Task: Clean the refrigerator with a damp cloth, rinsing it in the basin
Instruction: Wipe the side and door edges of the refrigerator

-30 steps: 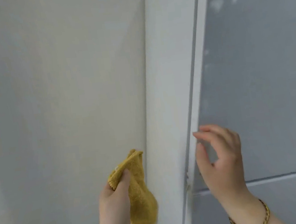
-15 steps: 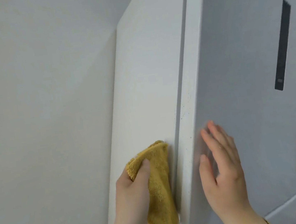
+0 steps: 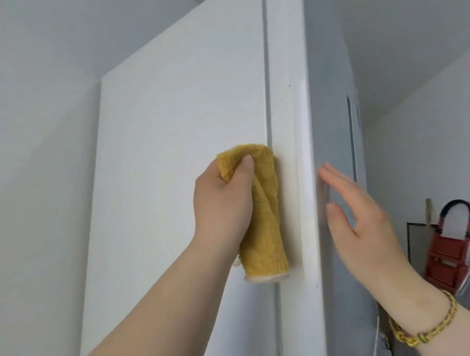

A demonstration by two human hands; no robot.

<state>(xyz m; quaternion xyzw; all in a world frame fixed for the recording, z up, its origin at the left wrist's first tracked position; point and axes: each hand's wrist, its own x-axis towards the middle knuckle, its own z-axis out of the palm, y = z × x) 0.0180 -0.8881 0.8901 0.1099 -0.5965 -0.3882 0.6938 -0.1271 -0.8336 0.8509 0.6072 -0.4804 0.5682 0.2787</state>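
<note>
Yellow terry cloth (image 3: 266,218), bunched into a long fold, is pressed against the white side panel of the refrigerator (image 3: 176,125), right beside the seam where the door edge begins. The left hand (image 3: 222,206) grips its upper end, the thumb lying across the top of the fold and the fingers hidden behind it, with the bare forearm reaching up from the lower left. The right hand (image 3: 359,221) is open, fingers straight and close together, palm turned toward the grey door front (image 3: 329,105). The fingertips are blurred, so they may be touching the door or hovering just off it. A beaded bracelet (image 3: 421,329) circles the right wrist.
</note>
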